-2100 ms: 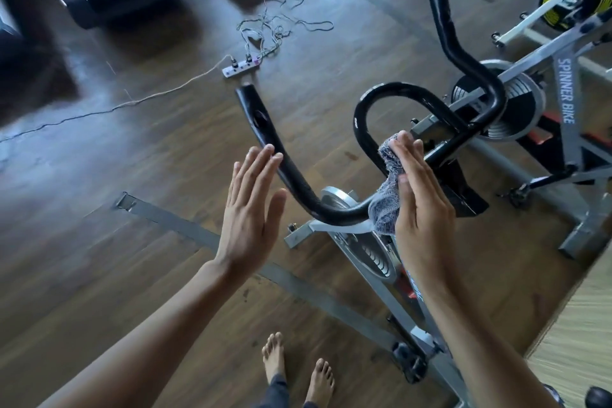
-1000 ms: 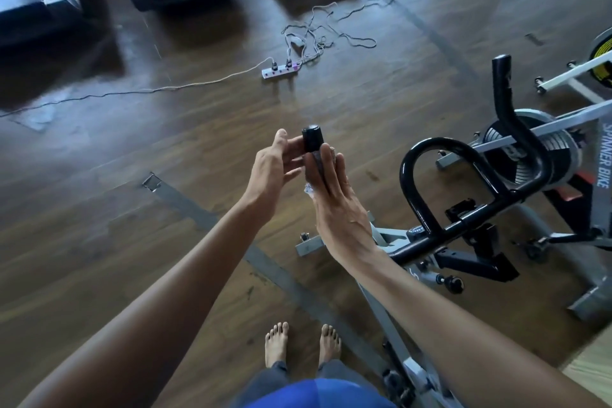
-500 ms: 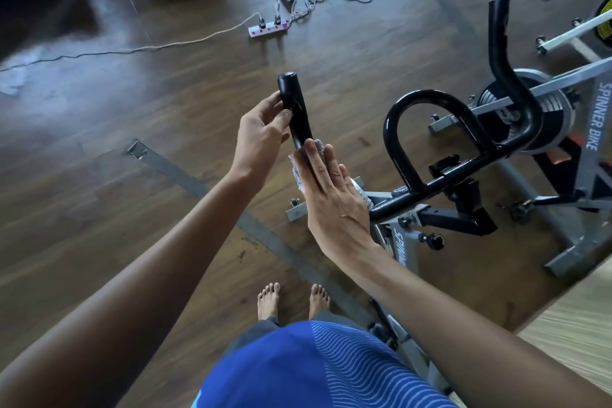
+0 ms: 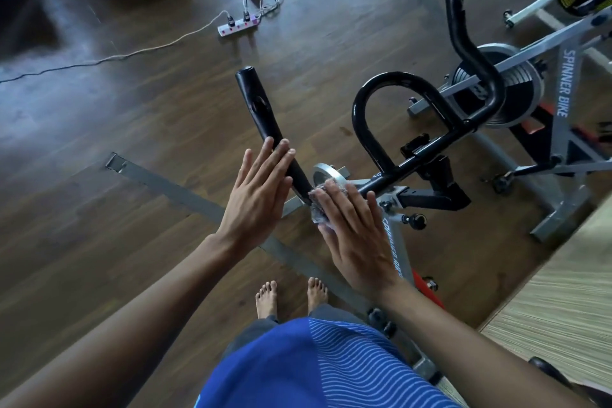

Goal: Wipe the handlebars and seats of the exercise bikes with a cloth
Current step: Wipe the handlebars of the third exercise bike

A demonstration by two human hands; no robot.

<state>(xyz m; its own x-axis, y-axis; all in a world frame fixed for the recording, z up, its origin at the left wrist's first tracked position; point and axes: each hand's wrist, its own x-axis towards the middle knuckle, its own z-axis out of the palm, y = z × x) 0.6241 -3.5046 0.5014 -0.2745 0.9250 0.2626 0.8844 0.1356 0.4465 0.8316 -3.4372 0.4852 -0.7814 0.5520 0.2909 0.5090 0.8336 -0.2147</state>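
Right hand (image 4: 357, 235) flat, pressing grey cloth (image 4: 317, 209) on black handlebar (image 4: 258, 106); left hand (image 4: 256, 195) flat, perhaps touching.

1. The left hand (image 4: 256, 195), fingers straight, rests against the left arm of the black tubular metal handlebar (image 4: 261, 116).
2. The right hand (image 4: 354, 235), fingers flat, presses a crumpled grey cloth (image 4: 318, 207) onto the bar's near bend.
3. A grey-framed exercise bike (image 4: 564, 83) lettered "SPINNER BIKE" stands at the right.
4. A white power strip (image 4: 236, 26) with tangled cords lies far off on the dark wooden floor (image 4: 132, 242).
5. 2 bare feet (image 4: 266, 300) stand near.

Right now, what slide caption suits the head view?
Right hand presses grey cloth on black handlebar; left hand lies flat against it.
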